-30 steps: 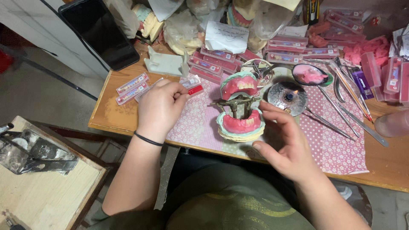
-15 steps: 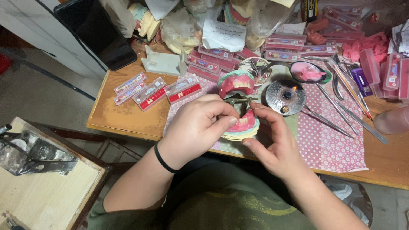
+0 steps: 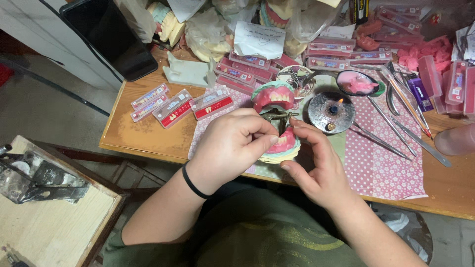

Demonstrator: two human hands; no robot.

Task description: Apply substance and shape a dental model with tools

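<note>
A: While your left hand (image 3: pixel 232 146) is curled over the front of the lower wax denture (image 3: pixel 283 147), keep the thumb and forefinger pinched together right at the pink rim. I can't tell if there's a tooth between them, the tips hide it.

B: And the right hand (image 3: pixel 316 165)?

A: Your fingers are bent around the right side of the lower cast, touching its base. Loose bracing grip, not clamped. Hold it there so the model doesn't rock.

B: Where's the model sitting?

A: On the articulator (image 3: pixel 278 117), near the front edge of the wooden table (image 3: pixel 133 136), on the dotted pink cloth (image 3: pixel 386 163). The upper wax denture (image 3: pixel 272 95) is hinged open and tilted back, just behind your knuckles.

B: Anything to watch?

A: The small burner (image 3: pixel 331 111) is lit, flame visible, just beside your right fingers. Keep your wrist low and don't drift right. I'd judge that the main risk.

B: Tools?

A: Metal instruments (image 3: pixel 396 126) lie fanned on the cloth, right of the burner, apart from both hands. Tooth card boxes (image 3: pixel 173 105) sit to the left, near your left hand but not touching.

B: Tip for the pinch?

A: Press lightly and straight down into the wax; my guess is soft wax distorts if you squeeze sideways.
</note>
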